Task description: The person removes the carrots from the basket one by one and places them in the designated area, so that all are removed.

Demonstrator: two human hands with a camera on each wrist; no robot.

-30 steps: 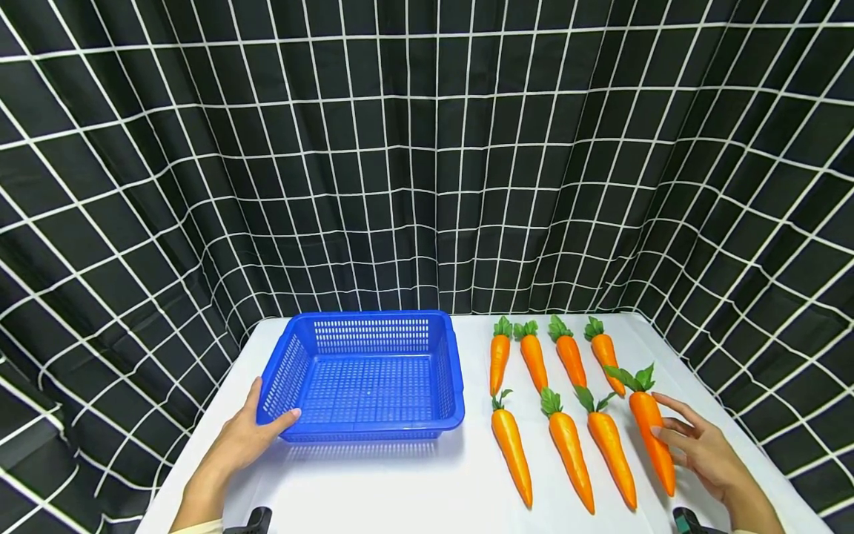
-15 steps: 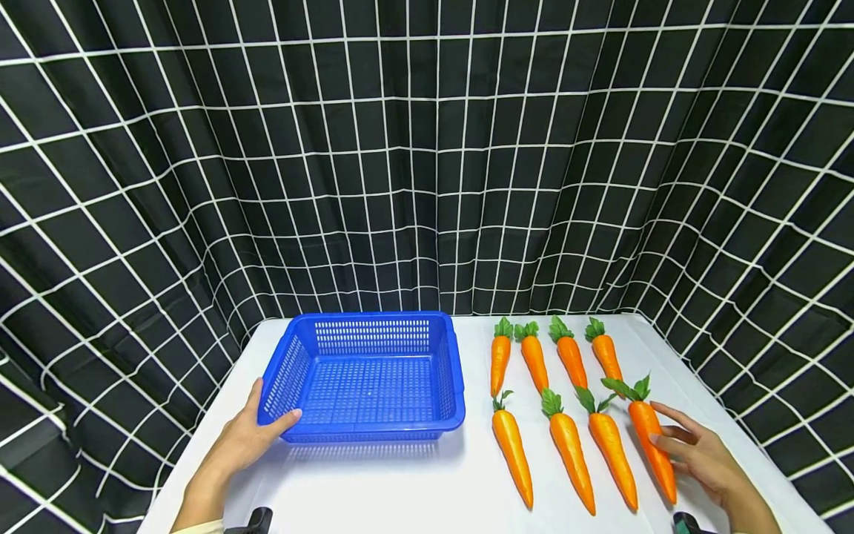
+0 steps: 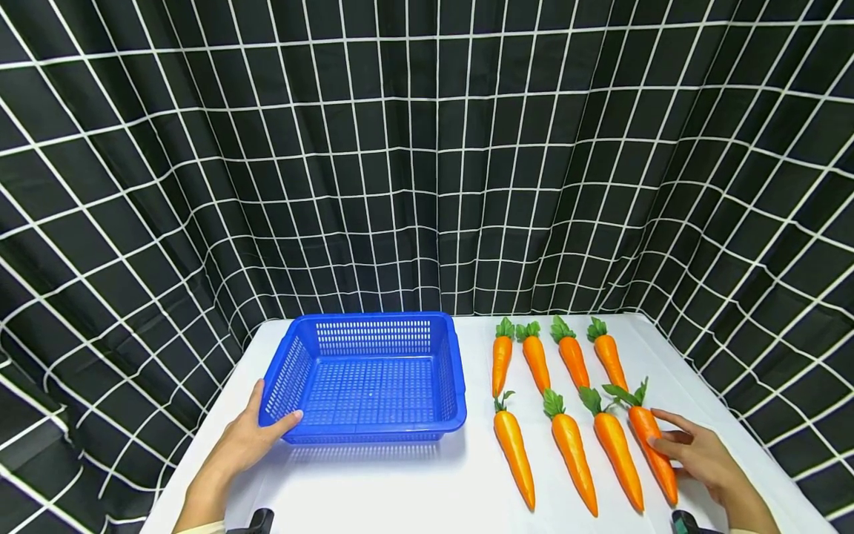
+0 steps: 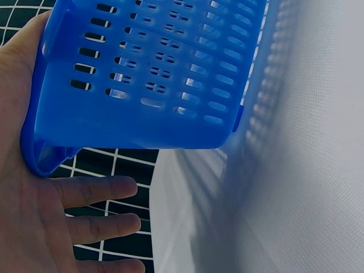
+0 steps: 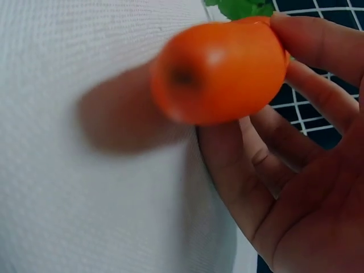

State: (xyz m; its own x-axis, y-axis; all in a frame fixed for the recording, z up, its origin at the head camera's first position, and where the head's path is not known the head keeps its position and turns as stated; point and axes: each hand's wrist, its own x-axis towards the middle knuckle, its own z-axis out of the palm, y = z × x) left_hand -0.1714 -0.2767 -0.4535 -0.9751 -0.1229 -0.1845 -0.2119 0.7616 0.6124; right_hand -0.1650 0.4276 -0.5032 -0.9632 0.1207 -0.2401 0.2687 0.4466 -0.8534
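Note:
At the left of the head view, my left hand rests against the near left corner of a blue plastic basket, thumb on the rim. In the left wrist view, several fingers stretch out straight below the basket's perforated wall. On the right side, my right hand pinches an orange carrot with green leaves between thumb and fingers. The right wrist view shows the carrot's blunt tip close over the white surface, casting a shadow. Its leaves overlap the tip of a carrot behind it.
Several carrots lie in two rows: a back row with one carrot and a front row with another carrot beside the held one. The white table is enclosed by a black curtain with a white grid.
My right hand has lowered the carrot a little toward the table and the near edge, at the right end of the front row. The left hand and the basket keep their places.

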